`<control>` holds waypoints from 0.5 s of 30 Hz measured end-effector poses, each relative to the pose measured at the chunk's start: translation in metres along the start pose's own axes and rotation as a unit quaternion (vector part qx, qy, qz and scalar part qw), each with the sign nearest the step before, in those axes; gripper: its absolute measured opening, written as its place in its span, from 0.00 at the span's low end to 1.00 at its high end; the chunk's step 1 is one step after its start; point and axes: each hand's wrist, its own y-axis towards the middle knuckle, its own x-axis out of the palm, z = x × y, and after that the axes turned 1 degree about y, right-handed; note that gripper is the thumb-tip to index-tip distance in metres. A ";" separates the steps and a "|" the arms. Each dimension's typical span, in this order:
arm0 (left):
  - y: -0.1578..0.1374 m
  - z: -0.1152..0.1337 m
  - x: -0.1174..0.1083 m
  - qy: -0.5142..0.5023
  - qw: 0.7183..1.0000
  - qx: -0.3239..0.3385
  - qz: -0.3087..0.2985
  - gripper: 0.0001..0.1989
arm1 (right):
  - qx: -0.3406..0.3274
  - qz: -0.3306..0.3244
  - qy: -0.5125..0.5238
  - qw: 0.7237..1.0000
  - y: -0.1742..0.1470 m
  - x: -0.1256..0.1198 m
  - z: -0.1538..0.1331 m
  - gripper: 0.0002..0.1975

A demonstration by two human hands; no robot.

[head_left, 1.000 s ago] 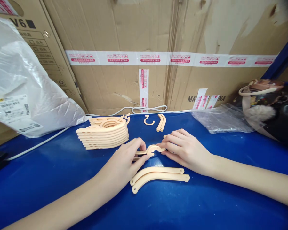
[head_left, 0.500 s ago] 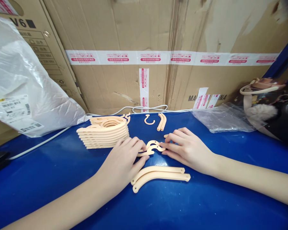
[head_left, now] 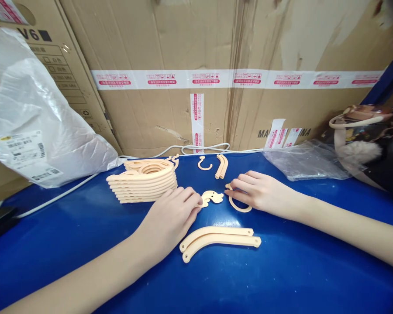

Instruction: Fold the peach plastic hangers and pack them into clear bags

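My left hand (head_left: 177, 216) is closed on a small cream plastic hanger centre piece (head_left: 212, 196) with curved, rounded ends and holes. Its left part is hidden behind my fingers. To the right, my right hand (head_left: 257, 189) has its fingertips at the top of a cream plastic hook (head_left: 239, 208), whose curve shows below them near the blue surface. Two curved hanger arms (head_left: 219, 240) with end holes lie side by side in front of my hands. A stack of folded cream hangers (head_left: 142, 185) stands beyond my left hand.
Another hook (head_left: 205, 164) and a pair of short arms (head_left: 222, 166) lie at the back of the blue table (head_left: 268, 274). White cable (head_left: 205, 147) runs along the cardboard boxes (head_left: 163, 117). A clear plastic bag (head_left: 311, 162), dark bag (head_left: 383, 152) and white parcel (head_left: 46, 122) flank the area.
My right hand has left the centre piece and shifted slightly right to the hook, whose curve is now in sight. The two centre-piece layers now lie closely together in my left hand.
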 end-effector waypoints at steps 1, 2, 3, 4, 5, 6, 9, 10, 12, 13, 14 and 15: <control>0.000 0.000 0.000 -0.003 1.000 0.001 0.002 0.08 | -0.005 0.000 -0.007 1.000 0.000 0.000 0.000 0.13; 0.000 0.000 0.000 -0.005 1.000 0.003 0.003 0.07 | -0.006 -0.001 -0.010 1.000 0.001 0.000 0.000 0.13; -0.001 0.001 0.000 -0.004 1.000 0.006 0.002 0.08 | -0.004 -0.003 -0.010 1.000 0.001 -0.001 0.000 0.13; -0.001 0.002 0.000 -0.001 1.000 0.011 0.001 0.08 | 0.001 -0.004 -0.008 1.000 0.001 -0.001 0.000 0.13; -0.002 0.002 0.000 0.001 1.000 0.015 0.000 0.09 | 0.007 -0.004 -0.005 1.000 0.001 -0.001 0.001 0.12; -0.002 0.003 -0.001 0.002 1.000 0.018 -0.002 0.11 | 0.016 -0.005 -0.001 1.000 0.001 -0.001 0.001 0.12; -0.003 0.003 -0.001 -0.013 1.000 0.016 -0.002 0.14 | 0.050 0.005 0.033 0.998 0.001 0.000 0.002 0.11; -0.003 0.003 -0.001 -0.020 1.000 0.014 -0.002 0.15 | 0.070 0.013 0.060 0.996 0.000 -0.001 0.001 0.11; -0.002 0.002 -0.001 -0.029 0.999 0.012 -0.005 0.16 | 0.131 0.035 0.158 0.978 0.000 -0.003 -0.002 0.10; -0.002 0.001 -0.001 -0.030 0.999 0.013 -0.007 0.16 | 0.171 0.048 0.229 0.957 0.001 -0.004 -0.005 0.09; -0.002 0.001 -0.001 -0.030 0.999 0.014 -0.008 0.17 | 0.211 0.059 0.313 0.924 0.002 -0.006 -0.008 0.08; -0.002 0.000 -0.001 -0.030 0.999 0.015 -0.006 0.17 | 0.249 0.067 0.400 0.879 0.003 -0.008 -0.012 0.07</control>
